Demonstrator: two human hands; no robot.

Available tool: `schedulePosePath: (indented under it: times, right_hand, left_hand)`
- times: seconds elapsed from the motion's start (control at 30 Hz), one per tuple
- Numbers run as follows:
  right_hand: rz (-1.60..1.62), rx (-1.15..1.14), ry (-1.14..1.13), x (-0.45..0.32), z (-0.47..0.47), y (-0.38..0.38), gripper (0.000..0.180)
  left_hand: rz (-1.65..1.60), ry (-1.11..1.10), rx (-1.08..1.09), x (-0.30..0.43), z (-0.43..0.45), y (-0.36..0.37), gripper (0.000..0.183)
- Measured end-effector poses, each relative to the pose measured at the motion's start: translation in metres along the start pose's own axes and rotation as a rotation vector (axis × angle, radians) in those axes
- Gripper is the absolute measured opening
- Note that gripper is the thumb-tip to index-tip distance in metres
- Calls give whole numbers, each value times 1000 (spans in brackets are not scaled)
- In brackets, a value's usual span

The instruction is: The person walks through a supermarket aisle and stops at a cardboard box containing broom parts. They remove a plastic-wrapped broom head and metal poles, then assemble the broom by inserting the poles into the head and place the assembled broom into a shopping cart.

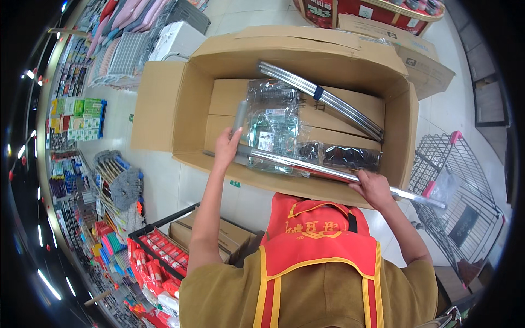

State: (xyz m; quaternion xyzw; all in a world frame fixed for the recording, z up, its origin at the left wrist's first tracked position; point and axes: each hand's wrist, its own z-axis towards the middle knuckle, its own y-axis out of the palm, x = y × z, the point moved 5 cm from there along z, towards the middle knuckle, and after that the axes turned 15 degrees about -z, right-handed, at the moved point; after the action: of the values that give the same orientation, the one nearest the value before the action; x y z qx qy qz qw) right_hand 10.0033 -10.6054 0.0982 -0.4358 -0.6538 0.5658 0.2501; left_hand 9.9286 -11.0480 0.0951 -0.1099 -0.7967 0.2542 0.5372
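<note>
A long shiny metal pole [303, 163] slants across the near side of an open cardboard box [159, 107]. My right hand [374, 189] grips it near its right end, which sticks out past the box. My left hand [227, 148] is closed around its grey left end, and a short grey tube [240, 114] rises beside my thumb. Inside the box, a bundle of metal tubes [301, 84] with a dark band leans against the right wall. Clear-wrapped greenish plastic parts [270, 141] lie partly under the pole, and a wrapped dark part [352, 157] sits to their right.
A wire shopping cart [455, 184] stands at right. Flattened cartons [430, 67] lean beyond the box near a red display stand [373, 14]. Mops [123, 184] and stocked shelves line the left. A rack of red packets [164, 250] and a carton [223, 235] are near my left arm.
</note>
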Motion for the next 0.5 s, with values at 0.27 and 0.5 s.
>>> schedulePosePath:
  times: [0.27,0.5]
  right_hand:
    - [895,-632,66,-13,-13,12,45]
    - [267,-242,42,-20,1,7,40]
  left_hand:
    - [-312,223,-12,23,-1,6,35]
    - [-64,31,-37,30,-6,22,38]
